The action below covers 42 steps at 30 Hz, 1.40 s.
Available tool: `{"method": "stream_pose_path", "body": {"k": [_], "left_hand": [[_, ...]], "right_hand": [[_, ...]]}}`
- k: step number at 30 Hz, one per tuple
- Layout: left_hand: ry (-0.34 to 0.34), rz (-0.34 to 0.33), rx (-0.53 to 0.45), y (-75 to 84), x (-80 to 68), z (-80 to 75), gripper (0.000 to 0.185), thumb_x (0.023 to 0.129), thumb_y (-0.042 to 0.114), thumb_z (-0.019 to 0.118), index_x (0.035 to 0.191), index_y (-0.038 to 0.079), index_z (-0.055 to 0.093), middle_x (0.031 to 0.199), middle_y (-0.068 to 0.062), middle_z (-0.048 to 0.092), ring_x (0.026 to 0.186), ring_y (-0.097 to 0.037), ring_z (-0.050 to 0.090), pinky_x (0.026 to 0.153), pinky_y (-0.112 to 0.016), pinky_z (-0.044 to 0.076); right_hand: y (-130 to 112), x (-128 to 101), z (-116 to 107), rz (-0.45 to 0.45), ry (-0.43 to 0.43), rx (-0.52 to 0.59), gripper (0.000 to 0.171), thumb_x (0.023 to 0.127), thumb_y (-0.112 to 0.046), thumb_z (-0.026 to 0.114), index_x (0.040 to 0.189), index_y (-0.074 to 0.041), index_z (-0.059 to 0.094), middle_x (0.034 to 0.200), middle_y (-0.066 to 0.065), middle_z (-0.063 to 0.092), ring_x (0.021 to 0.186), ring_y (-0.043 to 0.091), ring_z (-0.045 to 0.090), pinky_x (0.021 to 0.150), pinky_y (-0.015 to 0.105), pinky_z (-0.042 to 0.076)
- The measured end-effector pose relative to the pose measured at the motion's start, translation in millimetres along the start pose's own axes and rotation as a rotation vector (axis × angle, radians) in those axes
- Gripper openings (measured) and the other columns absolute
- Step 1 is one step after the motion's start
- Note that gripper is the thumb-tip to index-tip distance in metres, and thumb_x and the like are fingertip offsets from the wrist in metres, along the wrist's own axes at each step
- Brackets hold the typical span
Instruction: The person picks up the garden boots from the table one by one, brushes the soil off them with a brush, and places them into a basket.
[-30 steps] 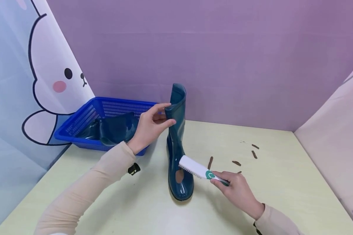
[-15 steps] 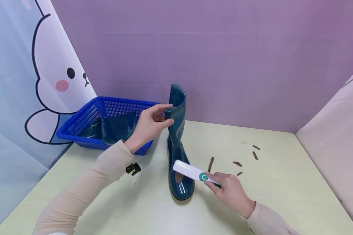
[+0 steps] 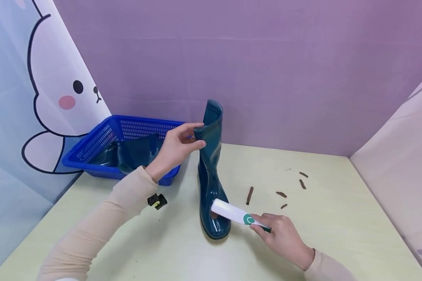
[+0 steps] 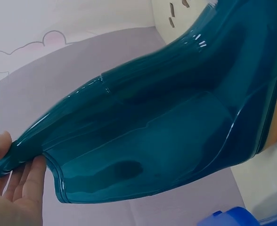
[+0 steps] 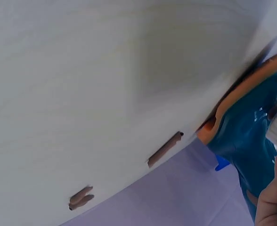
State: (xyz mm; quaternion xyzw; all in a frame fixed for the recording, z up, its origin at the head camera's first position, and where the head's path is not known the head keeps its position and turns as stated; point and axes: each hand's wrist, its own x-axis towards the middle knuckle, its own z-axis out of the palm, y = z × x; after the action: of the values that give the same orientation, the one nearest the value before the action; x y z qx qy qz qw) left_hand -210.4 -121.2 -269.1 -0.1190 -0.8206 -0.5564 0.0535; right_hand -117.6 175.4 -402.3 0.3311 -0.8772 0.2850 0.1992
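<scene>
A tall teal rubber boot [image 3: 211,171] stands upright on the pale table [image 3: 337,234]. My left hand [image 3: 177,146] pinches the top edge of its shaft; the left wrist view shows the boot [image 4: 167,127] close up with my fingers [image 4: 16,188] on the rim. My right hand [image 3: 283,234] grips the green handle of a white brush [image 3: 232,212], whose head lies against the boot's toe. In the right wrist view the boot [image 5: 247,136] with its orange sole and my fingers [image 5: 275,197] show at the right edge.
A blue mesh basket [image 3: 91,146] at the back left holds a second dark boot [image 3: 137,154]. Several brown scraps [image 3: 281,194] lie on the table right of the boot, also the scraps [image 5: 164,149] in the right wrist view. Purple wall behind, panels at both sides.
The brush has gone from the boot's instep down toward the toe, turning so its white back faces up. My left hand keeps its hold on the shaft.
</scene>
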Motion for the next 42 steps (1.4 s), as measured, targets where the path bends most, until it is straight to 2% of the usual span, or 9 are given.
{"method": "stream_pose_path", "body": {"k": [7, 10, 15, 19, 28, 32, 35, 38, 42], "left_hand": [[-0.007, 0.007, -0.045, -5.1, 1.6, 1.0, 0.049, 0.084, 0.02, 0.067, 0.13, 0.024, 0.051, 0.123, -0.005, 0.058, 0.107, -0.024, 0.059, 0.09, -0.044, 0.049], [-0.008, 0.012, -0.048, -6.8, 2.4, 2.3, 0.05, 0.084, 0.02, 0.067, 0.13, 0.023, 0.051, 0.123, -0.006, 0.058, 0.108, -0.024, 0.059, 0.09, -0.044, 0.048], [0.001, 0.0, -0.038, -6.4, 1.4, 1.9, 0.049, 0.084, 0.019, 0.067, 0.13, 0.024, 0.051, 0.121, -0.005, 0.058, 0.108, -0.024, 0.059, 0.09, -0.044, 0.049], [0.002, 0.001, -0.036, -4.9, 0.6, 0.6, 0.049, 0.084, 0.018, 0.067, 0.13, 0.023, 0.051, 0.12, -0.005, 0.059, 0.108, -0.024, 0.059, 0.09, -0.045, 0.049], [0.022, 0.016, -0.014, -5.9, -2.2, -4.5, 0.049, 0.084, 0.019, 0.067, 0.13, 0.024, 0.051, 0.126, -0.005, 0.056, 0.111, -0.026, 0.057, 0.089, -0.044, 0.049], [0.028, 0.037, -0.036, -5.4, -3.1, -6.2, 0.049, 0.084, 0.017, 0.067, 0.129, 0.022, 0.051, 0.124, -0.006, 0.058, 0.108, -0.026, 0.06, 0.088, -0.041, 0.05], [0.032, 0.038, -0.039, -4.5, -3.4, -7.0, 0.049, 0.084, 0.016, 0.067, 0.129, 0.022, 0.05, 0.123, -0.007, 0.059, 0.107, -0.025, 0.061, 0.087, -0.04, 0.05], [0.035, 0.027, -0.034, -3.9, -3.9, -7.0, 0.049, 0.084, 0.018, 0.067, 0.13, 0.024, 0.05, 0.124, -0.006, 0.058, 0.107, -0.024, 0.06, 0.088, -0.04, 0.05], [0.036, 0.015, -0.03, -3.3, -4.2, -7.0, 0.049, 0.084, 0.019, 0.067, 0.13, 0.025, 0.05, 0.124, -0.005, 0.058, 0.108, -0.024, 0.06, 0.089, -0.041, 0.05]], "right_hand": [[1, 5, 1, 0.113, 0.056, 0.122, 0.025, 0.068, -0.005, 0.077, 0.093, -0.008, 0.074, 0.062, -0.015, 0.056, 0.048, -0.009, 0.028, 0.04, 0.006, 0.025], [1, 8, 11, 0.037, 0.069, 0.085, 0.027, 0.071, -0.008, 0.076, 0.098, -0.006, 0.072, 0.061, -0.015, 0.053, 0.048, -0.01, 0.028, 0.041, 0.004, 0.024], [-1, 8, 17, -0.095, 0.023, -0.012, 0.027, 0.073, -0.011, 0.075, 0.099, -0.006, 0.072, 0.063, -0.013, 0.056, 0.05, -0.012, 0.027, 0.042, 0.001, 0.022], [-2, 6, 12, -0.12, 0.019, -0.046, 0.027, 0.07, -0.01, 0.077, 0.096, -0.006, 0.073, 0.063, -0.012, 0.057, 0.05, -0.011, 0.027, 0.043, 0.001, 0.021], [-2, -1, 1, -0.019, -0.041, 0.009, 0.026, 0.072, -0.012, 0.076, 0.098, -0.007, 0.073, 0.065, -0.015, 0.055, 0.049, -0.011, 0.027, 0.042, 0.002, 0.023], [-4, 0, -6, 0.085, -0.064, 0.101, 0.023, 0.074, -0.012, 0.075, 0.096, -0.007, 0.073, 0.067, -0.012, 0.061, 0.049, -0.01, 0.031, 0.04, 0.007, 0.028], [-3, 3, -10, 0.155, -0.029, 0.179, 0.02, 0.074, -0.009, 0.074, 0.094, -0.006, 0.073, 0.072, -0.006, 0.067, 0.051, -0.008, 0.035, 0.04, 0.011, 0.031], [-3, 7, -8, 0.144, 0.014, 0.185, 0.023, 0.073, -0.008, 0.074, 0.096, -0.005, 0.072, 0.07, -0.007, 0.065, 0.05, -0.008, 0.035, 0.04, 0.01, 0.031], [-5, 13, 2, 0.057, 0.01, 0.088, 0.028, 0.074, -0.012, 0.075, 0.101, -0.007, 0.071, 0.063, -0.014, 0.053, 0.049, -0.009, 0.029, 0.041, 0.006, 0.027]]}}
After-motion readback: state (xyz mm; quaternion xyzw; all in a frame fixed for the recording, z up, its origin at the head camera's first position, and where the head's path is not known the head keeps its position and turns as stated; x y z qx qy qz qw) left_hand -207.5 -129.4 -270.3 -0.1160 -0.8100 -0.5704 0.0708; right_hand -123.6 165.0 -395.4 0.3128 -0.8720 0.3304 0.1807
